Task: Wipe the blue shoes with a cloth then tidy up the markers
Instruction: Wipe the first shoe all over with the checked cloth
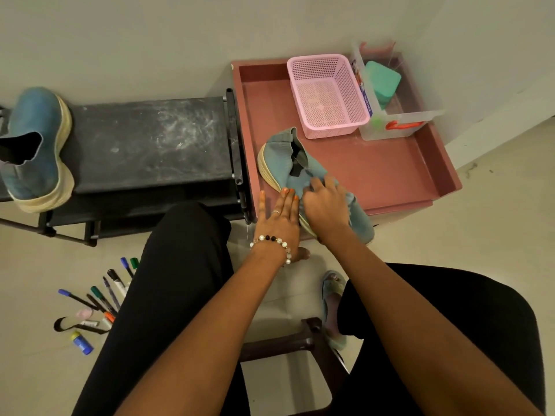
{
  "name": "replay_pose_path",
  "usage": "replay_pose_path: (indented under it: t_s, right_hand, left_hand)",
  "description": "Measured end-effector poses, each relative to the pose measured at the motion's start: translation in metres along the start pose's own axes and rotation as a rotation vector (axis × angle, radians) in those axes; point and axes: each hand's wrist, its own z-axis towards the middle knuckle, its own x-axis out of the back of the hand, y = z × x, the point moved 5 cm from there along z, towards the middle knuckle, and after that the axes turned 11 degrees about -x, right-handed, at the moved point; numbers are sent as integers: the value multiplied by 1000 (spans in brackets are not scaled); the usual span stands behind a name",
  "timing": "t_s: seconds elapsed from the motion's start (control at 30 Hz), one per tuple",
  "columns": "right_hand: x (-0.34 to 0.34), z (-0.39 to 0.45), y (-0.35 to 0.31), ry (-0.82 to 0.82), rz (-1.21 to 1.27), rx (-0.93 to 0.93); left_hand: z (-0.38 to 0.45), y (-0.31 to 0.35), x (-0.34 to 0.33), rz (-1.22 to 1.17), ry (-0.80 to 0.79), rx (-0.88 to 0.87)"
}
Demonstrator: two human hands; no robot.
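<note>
The left hand presses flat with straight fingers against one blue shoe on the red tray; the right hand bunches a bluish cloth on it. Wiping looks unfinished. The other shoe sits far left; markers lie scattered, untidied.

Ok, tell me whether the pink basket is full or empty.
Empty: the pink basket stands upright on the red tray, and its bare mesh bottom shows through.
</note>
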Motion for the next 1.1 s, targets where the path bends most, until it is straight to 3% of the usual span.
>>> replay_pose_path:
  t_s: [0.17,0.4,0.5,0.7,0.77,0.9,1.03,1.1]
  right_hand:
    - [3,20,-10,81,16,34]
    - [-32,-46,49,87,-59,177]
    - [-27,-42,47,-26,-21,118]
    - [-5,9,2,78,107,14]
    - [-4,22,-6,52,103,47]
    - [-7,20,2,162,113,90]
    - [-17,-9,17,170,78,237]
    - [-22,-27,34,88,85,300]
  left_hand:
    - [-1,-2,1,14,-12,4]
    - [-2,-1,-3,47,35,3]
    - [-1,0,-4,40,37,10]
    - [1,0,-2,50,38,-8]
    - [1,-1,-1,47,23,-3]
    - [0,-1,-1,83,20,8]
    - [-2,1,-3,116,19,44]
    - [-1,3,-2,136,22,57]
